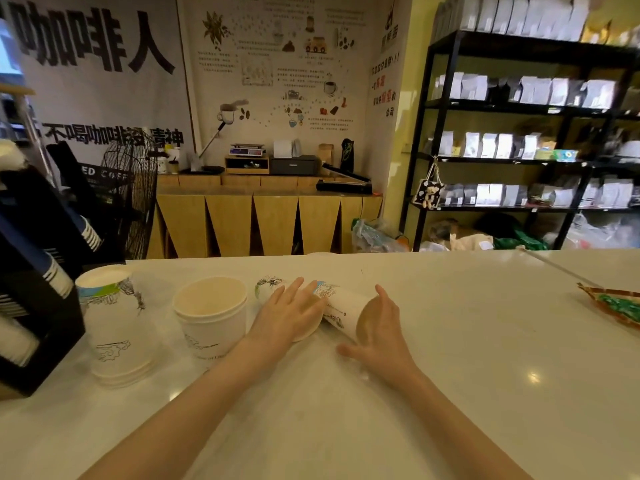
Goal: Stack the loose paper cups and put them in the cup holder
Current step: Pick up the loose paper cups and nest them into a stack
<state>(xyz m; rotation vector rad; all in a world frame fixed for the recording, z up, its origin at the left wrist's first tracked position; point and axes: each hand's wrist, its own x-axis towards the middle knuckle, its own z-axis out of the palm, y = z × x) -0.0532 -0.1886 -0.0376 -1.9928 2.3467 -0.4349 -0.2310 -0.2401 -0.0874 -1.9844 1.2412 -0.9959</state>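
Two printed white paper cups lie on their sides on the white counter point(450, 341). My left hand point(287, 315) lies flat over the left lying cup point(268, 287), fingers stretched out. My right hand point(381, 332) cups the mouth of the right lying cup point(341, 308), thumb below and fingers above its rim. To the left stands a short upright stack of cups point(211, 317). Further left is a taller upside-down stack point(116, 327). The black cup holder point(41, 327) stands at the far left edge, with rows of stacked cups showing in it.
A green and orange wrapper point(613, 304) lies at the counter's right edge, with a thin white stick point(554, 265) beside it. Behind the counter are a black fan point(135, 188), a wooden cabinet and black shelves of bags.
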